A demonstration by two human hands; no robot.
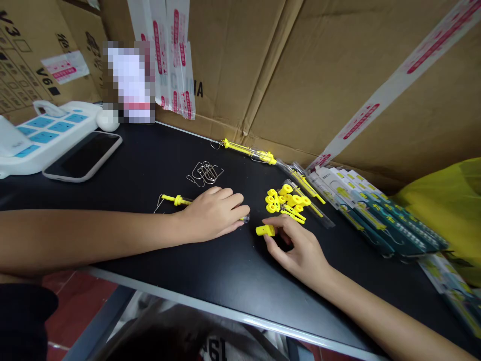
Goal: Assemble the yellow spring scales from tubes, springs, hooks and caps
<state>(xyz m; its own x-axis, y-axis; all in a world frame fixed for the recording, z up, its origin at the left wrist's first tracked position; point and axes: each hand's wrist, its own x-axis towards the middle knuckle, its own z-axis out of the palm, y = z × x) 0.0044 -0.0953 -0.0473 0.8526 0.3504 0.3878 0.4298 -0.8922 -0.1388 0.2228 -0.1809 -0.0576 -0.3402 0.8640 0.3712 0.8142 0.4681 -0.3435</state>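
My left hand [215, 213] lies closed over a clear-barrelled spring scale. Its yellow end [178, 200] and wire hook stick out on the left, and the barrel's clear tip [245, 219] shows past my fingers. Between the thumb and fingertips of my right hand [296, 245] is a small yellow cap [264, 230], just right of that clear tip and apart from it. Behind my right hand is a pile of yellow caps [287, 199] with small springs among them. Bent wire hooks [206, 173] lie heaped beyond my left hand.
Along the cardboard wall lie a yellow spring scale [240, 149] and clear tubes [311, 200]. Packaged sets [368, 210] are stacked at right beside a yellow bag [447, 205]. A phone [83, 156] and a white power strip [52, 131] are at left. The table's front edge [210, 307] is near.
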